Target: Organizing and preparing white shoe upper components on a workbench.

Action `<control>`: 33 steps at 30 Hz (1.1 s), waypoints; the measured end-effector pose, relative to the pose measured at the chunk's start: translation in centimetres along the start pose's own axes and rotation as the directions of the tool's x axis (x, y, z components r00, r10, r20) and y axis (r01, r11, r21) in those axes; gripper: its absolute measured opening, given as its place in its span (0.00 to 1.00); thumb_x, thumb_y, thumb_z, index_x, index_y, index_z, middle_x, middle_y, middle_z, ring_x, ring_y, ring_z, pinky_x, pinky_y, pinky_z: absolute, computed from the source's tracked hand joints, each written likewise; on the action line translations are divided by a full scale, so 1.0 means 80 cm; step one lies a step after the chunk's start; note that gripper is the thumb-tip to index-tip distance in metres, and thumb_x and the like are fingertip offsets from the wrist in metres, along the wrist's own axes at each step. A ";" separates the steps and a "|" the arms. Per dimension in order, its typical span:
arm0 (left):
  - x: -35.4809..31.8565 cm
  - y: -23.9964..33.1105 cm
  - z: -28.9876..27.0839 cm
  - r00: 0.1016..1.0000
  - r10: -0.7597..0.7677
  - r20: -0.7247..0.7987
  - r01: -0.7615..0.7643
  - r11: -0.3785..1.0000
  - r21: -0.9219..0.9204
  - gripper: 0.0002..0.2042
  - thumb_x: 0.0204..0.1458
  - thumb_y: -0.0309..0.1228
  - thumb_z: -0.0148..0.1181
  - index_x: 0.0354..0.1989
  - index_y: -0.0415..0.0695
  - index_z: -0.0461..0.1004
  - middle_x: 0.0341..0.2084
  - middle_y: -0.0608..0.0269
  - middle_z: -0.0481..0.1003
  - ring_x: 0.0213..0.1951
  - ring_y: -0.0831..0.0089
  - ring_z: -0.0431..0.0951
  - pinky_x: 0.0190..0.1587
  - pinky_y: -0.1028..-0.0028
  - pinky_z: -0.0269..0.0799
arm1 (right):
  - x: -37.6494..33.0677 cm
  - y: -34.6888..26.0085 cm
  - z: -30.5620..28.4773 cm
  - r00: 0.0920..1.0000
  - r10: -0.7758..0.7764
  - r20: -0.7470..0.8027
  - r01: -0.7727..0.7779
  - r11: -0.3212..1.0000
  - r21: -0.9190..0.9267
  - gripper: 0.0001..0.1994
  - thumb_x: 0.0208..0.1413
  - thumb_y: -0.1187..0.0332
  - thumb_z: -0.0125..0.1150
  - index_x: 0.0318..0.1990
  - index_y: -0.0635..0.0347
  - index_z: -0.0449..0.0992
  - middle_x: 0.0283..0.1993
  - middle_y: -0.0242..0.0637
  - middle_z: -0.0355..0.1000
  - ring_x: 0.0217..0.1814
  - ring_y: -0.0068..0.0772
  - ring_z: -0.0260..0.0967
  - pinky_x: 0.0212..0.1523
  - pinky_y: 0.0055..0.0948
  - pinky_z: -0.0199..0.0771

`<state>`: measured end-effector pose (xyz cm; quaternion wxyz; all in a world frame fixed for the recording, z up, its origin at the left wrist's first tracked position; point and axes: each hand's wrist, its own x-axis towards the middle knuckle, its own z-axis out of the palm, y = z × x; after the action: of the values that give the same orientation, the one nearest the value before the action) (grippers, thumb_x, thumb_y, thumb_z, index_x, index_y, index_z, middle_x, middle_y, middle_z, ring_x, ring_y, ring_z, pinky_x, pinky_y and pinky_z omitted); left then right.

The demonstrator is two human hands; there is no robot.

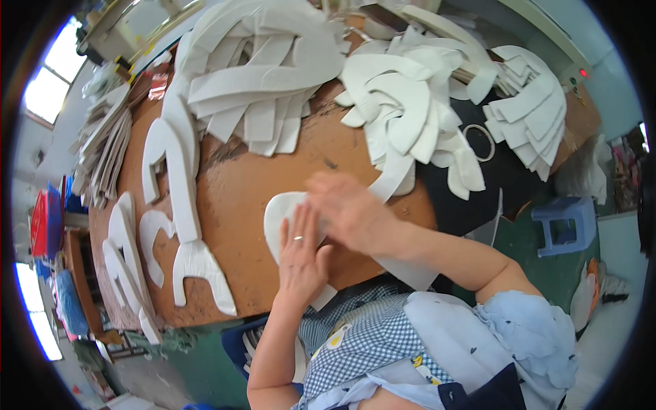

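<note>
A white curved, padded-looking piece (279,212) lies at the front of the brown table, partly covered by both hands. My left hand (299,263), with a ring on one finger, rests flat on it with the fingers stretched out. Over its right side is my right hand (350,213), smeared by motion, so its grip cannot be made out. The piece's lower ends show below my hands, near the table edge. Just beyond my right hand, another white curved strip (393,176) hangs off a heap.
Stacks of white U-shaped pieces (263,82) cover the far side of the brown table (239,184). More heaps (403,89) lie at the right, partly on a black sheet (447,198). White pieces (179,178) line the left. A blue stool (564,225) stands on the floor at the right.
</note>
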<state>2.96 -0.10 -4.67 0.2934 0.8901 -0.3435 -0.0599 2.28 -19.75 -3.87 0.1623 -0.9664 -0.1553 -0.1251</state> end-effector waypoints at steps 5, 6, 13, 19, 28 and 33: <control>-0.002 -0.042 -0.015 0.973 -0.159 -0.168 0.206 0.927 0.312 0.33 0.58 0.39 0.52 0.71 0.38 0.52 0.72 0.48 0.50 0.73 0.51 0.47 0.72 0.52 0.39 | -0.029 -0.021 0.007 0.963 -0.152 0.222 0.134 0.987 0.092 0.43 0.58 0.47 0.55 0.70 0.72 0.50 0.75 0.53 0.43 0.79 0.51 0.36 0.75 0.48 0.39; -0.007 -0.049 -0.020 0.959 -0.205 -0.195 0.261 0.908 0.328 0.34 0.58 0.39 0.53 0.71 0.39 0.53 0.71 0.48 0.51 0.73 0.51 0.48 0.72 0.52 0.39 | -0.039 -0.024 0.002 0.962 -0.141 0.235 0.117 0.987 0.112 0.44 0.56 0.48 0.60 0.69 0.73 0.50 0.75 0.56 0.44 0.78 0.55 0.39 0.75 0.48 0.41; 0.000 -0.054 -0.004 0.937 -0.143 -0.318 0.236 0.932 0.276 0.32 0.57 0.38 0.55 0.69 0.40 0.56 0.69 0.44 0.54 0.72 0.47 0.49 0.71 0.51 0.43 | -0.074 -0.019 -0.030 0.994 0.082 0.071 -0.087 0.994 0.063 0.30 0.40 0.73 0.70 0.54 0.67 0.67 0.57 0.51 0.66 0.58 0.56 0.64 0.58 0.47 0.65; -0.041 -0.050 -0.043 0.803 -0.185 -0.566 0.199 0.979 -0.038 0.25 0.55 0.25 0.58 0.61 0.35 0.63 0.65 0.41 0.59 0.69 0.45 0.55 0.68 0.54 0.53 | -0.020 -0.009 -0.049 0.908 0.308 0.284 -0.402 0.832 0.382 0.22 0.46 0.77 0.67 0.51 0.66 0.68 0.35 0.40 0.72 0.35 0.38 0.70 0.38 0.34 0.71; -0.174 -0.198 -0.150 0.374 -0.602 -0.706 0.816 0.575 -0.058 0.23 0.47 0.32 0.69 0.51 0.40 0.72 0.46 0.50 0.73 0.50 0.54 0.72 0.55 0.61 0.67 | 0.147 -0.022 -0.115 0.988 0.113 0.107 -0.155 0.680 0.717 0.09 0.61 0.72 0.56 0.47 0.65 0.75 0.34 0.22 0.70 0.34 0.11 0.63 0.36 0.16 0.63; -0.178 -0.194 -0.182 0.402 -0.753 -0.521 0.797 0.568 -0.205 0.24 0.40 0.36 0.74 0.47 0.41 0.76 0.36 0.56 0.78 0.42 0.57 0.76 0.48 0.61 0.71 | 0.351 0.025 -0.143 0.926 0.329 -0.184 -0.090 0.667 0.740 0.17 0.61 0.65 0.57 0.53 0.66 0.72 0.35 0.32 0.75 0.35 0.21 0.71 0.39 0.23 0.72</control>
<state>5.60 25.34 -2.80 0.2836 0.9322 0.2080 0.0856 26.63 -18.33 14.29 0.5623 -0.8053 -0.0515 -0.1806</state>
